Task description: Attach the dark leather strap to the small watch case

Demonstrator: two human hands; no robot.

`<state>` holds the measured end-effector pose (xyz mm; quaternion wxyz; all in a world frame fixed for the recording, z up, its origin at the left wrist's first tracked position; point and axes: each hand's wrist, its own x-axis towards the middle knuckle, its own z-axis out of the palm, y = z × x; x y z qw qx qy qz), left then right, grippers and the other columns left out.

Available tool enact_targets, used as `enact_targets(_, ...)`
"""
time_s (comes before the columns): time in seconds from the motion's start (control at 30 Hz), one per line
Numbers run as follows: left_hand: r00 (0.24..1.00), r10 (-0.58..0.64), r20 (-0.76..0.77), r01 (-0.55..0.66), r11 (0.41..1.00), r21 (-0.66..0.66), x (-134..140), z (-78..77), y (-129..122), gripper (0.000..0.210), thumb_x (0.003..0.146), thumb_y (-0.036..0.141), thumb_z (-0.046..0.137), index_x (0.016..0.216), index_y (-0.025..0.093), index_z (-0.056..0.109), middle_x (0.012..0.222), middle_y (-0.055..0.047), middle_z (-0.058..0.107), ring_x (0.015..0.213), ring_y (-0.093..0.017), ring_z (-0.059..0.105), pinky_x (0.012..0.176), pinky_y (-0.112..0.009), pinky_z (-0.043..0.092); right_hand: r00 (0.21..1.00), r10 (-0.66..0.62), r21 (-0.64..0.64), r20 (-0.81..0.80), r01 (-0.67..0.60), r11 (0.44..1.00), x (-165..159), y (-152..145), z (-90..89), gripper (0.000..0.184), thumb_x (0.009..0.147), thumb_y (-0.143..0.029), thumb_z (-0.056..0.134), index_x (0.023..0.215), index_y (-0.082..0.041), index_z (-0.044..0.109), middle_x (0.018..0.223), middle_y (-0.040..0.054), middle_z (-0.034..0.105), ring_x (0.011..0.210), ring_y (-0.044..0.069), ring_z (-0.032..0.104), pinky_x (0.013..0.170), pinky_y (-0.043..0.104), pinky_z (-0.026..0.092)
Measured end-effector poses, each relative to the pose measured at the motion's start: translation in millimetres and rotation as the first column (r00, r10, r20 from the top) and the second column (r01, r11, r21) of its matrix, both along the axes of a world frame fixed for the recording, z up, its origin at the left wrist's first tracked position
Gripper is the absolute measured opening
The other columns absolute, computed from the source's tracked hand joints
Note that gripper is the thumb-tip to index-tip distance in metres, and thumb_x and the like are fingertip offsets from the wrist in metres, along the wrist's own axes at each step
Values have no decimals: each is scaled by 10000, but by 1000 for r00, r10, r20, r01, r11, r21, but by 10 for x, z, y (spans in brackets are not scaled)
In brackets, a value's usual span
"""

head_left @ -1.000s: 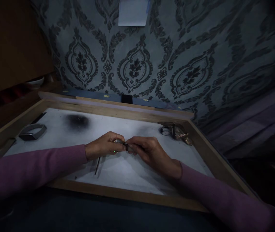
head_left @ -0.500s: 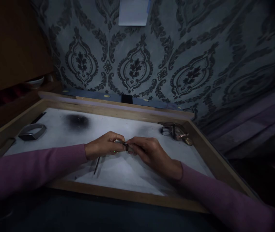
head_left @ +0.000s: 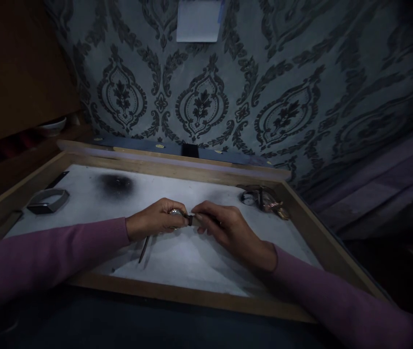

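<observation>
My left hand is closed round a wristwatch, whose round shiny case shows between thumb and curled fingers. A short dark piece of its strap juts out to the right of the fingertips. There my right hand pinches the strap's end between thumb and fingers, close to the left fingertips. Under the left hand a thin dark strip slants downward; whether it belongs to the watch I cannot tell. Both hands are over the white surface of a wood-rimmed tray.
The tray's wooden rim runs round the work. At the left lie a grey metal-band watch and a dark flat strip. A heap of watches sits at the back right. Behind rises a patterned wall.
My right hand's fingers have drawn slightly right and lifted a little, so more of the strap shows between the hands. The left hand keeps its hold.
</observation>
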<state>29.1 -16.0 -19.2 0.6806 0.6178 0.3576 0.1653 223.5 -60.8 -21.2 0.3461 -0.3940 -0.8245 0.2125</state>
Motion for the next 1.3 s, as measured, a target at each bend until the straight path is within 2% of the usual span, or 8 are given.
enact_targets(0.2, 1000, -6, -1, 6, 1000, 1, 7, 7, -4, 174, 693, 299, 633, 688, 154, 536, 524, 83, 331, 480, -62, 259, 458, -209, 181, 999, 0, -64, -43, -3, 998, 11, 9, -20, 189, 934, -147, 438, 989, -169, 618, 618, -16, 610, 522, 97, 610, 508, 183, 451)
enact_targets(0.4, 1000, 18, -4, -18, 1000, -4, 5, 8, -13, 156, 699, 288, 628, 720, 154, 550, 563, 73, 385, 501, -64, 290, 466, -202, 208, 999, -23, -96, -31, 20, 995, -1, 14, -21, 181, 917, -147, 465, 1073, -165, 554, 673, -8, 647, 557, 104, 641, 556, 201, 474)
enact_targets(0.67, 1000, 4, 25, -5, 1000, 29, 2, -45, 9, 189, 715, 328, 629, 725, 158, 546, 539, 79, 364, 472, -62, 274, 442, -208, 186, 999, -22, -144, -35, 17, 989, -1, 19, -17, 218, 910, -152, 466, 1095, -160, 581, 621, -14, 636, 548, 109, 613, 542, 207, 450)
enact_targets(0.9, 999, -9, 45, 8, 1000, 29, -2, -55, 18, 230, 718, 360, 652, 713, 158, 543, 554, 82, 359, 463, -50, 268, 444, -201, 194, 997, -62, -220, -55, 49, 974, -19, 24, -12, 177, 886, -151, 485, 1022, -157, 599, 539, -42, 574, 484, 93, 532, 504, 198, 394)
enact_targets(1.3, 1000, 3, 14, -3, 1000, 22, -2, -33, 3, 211, 704, 340, 652, 703, 151, 558, 601, 60, 399, 529, -68, 318, 485, -196, 245, 997, -34, -195, -71, 19, 981, -30, 19, -5, 54, 898, -168, 476, 897, -173, 529, 536, -60, 526, 460, 82, 490, 484, 193, 370)
